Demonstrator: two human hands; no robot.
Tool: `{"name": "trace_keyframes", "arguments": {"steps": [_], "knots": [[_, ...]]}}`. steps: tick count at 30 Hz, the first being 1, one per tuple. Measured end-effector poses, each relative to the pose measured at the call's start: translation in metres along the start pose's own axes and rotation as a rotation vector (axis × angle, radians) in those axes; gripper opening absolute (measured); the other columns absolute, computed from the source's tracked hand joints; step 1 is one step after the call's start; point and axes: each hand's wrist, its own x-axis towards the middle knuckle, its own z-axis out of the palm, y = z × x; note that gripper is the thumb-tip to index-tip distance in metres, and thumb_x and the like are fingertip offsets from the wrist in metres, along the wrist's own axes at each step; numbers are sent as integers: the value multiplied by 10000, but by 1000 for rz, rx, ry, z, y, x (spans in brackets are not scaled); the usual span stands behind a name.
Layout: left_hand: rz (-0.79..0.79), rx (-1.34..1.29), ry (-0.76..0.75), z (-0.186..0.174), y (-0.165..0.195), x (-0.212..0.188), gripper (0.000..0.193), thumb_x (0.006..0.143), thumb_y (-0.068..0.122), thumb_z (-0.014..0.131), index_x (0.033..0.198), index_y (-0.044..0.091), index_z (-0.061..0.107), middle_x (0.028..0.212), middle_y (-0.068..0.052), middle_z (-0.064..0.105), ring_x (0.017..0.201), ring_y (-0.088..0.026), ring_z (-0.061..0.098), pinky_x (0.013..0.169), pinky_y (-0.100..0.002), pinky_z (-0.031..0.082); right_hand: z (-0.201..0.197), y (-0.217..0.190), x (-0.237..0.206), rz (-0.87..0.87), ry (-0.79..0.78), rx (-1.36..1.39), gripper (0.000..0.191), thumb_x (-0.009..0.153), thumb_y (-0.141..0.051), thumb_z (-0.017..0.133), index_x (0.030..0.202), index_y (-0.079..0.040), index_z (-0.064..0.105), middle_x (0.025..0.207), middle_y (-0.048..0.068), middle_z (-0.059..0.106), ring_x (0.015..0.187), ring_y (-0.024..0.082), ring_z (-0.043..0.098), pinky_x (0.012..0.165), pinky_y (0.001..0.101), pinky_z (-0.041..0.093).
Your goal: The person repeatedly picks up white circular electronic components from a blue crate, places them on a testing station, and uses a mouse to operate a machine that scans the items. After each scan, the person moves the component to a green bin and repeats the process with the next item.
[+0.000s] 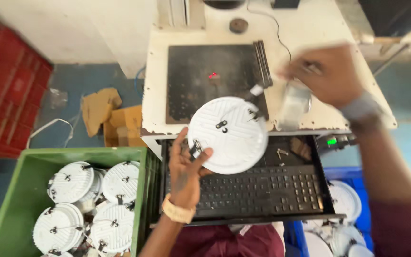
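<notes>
My left hand [186, 166] grips the lower left edge of a round white lamp housing [229, 135], back side up, with black clips and a short wire. It hangs over a black keyboard [258, 190] on a pull-out tray, just in front of a dark square plate [210, 81] on the white bench [310, 28]. A small red light dot shows on the plate. My right hand [331, 71] is blurred above the bench's right side, with a small clear grey object [293, 104] right below it; whether it holds that object is unclear.
A green crate [22, 200] at lower left holds several of the same white housings. A blue crate [353, 200] at lower right holds more. Red crates [10, 90] and cardboard scraps [110, 114] lie on the floor to the left. A cable runs across the bench.
</notes>
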Motion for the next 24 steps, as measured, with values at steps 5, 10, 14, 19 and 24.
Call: {"name": "trace_keyframes", "arguments": {"steps": [5, 10, 14, 19, 24], "knots": [[-13, 141, 38, -37, -11, 76, 966, 730, 71, 845, 1565, 33, 359, 1086, -157, 742, 816, -208, 743, 581, -319, 638, 111, 38, 87, -227, 179, -92, 129, 885, -117, 745, 1009, -103, 773, 1137, 70, 755, 1101, 344, 637, 921, 513, 426], [-4, 199, 39, -40, -23, 141, 955, 725, 75, 844, 1535, 19, 340, 1091, -138, 741, 835, -208, 760, 576, -333, 667, 190, 44, 24, -63, 24, -34, 450, 845, -370, 836, 1196, -116, 715, 1370, 175, 635, 1294, 391, 529, 1092, 513, 373], [78, 581, -94, -36, -23, 190, 899, 756, 272, 859, 1489, -2, 416, 1046, -140, 736, 829, -265, 777, 614, -402, 680, 218, 60, -19, 187, -72, 324, 987, 675, -534, 902, 1450, -81, 492, 1495, 193, 494, 1396, 375, 457, 1142, 470, 353], [684, 1606, 3, -36, -44, 242, 821, 805, 711, 754, 1346, 116, 588, 1349, -234, 608, 1194, -436, 587, 986, -537, 466, 232, 81, -11, 282, 51, 230, 1069, 585, -546, 920, 1462, -93, 508, 1501, 171, 522, 1402, 367, 441, 1153, 494, 294], [775, 1478, -222, -38, -60, 292, 1324, 567, 721, 859, 1470, -121, 383, 1486, -284, 451, 1366, -468, 414, 1145, -509, 334, 242, 84, 22, 434, 113, 130, 1218, 481, -616, 938, 1449, -65, 447, 1410, 158, 539, 1346, 367, 440, 1100, 532, 277]]}}
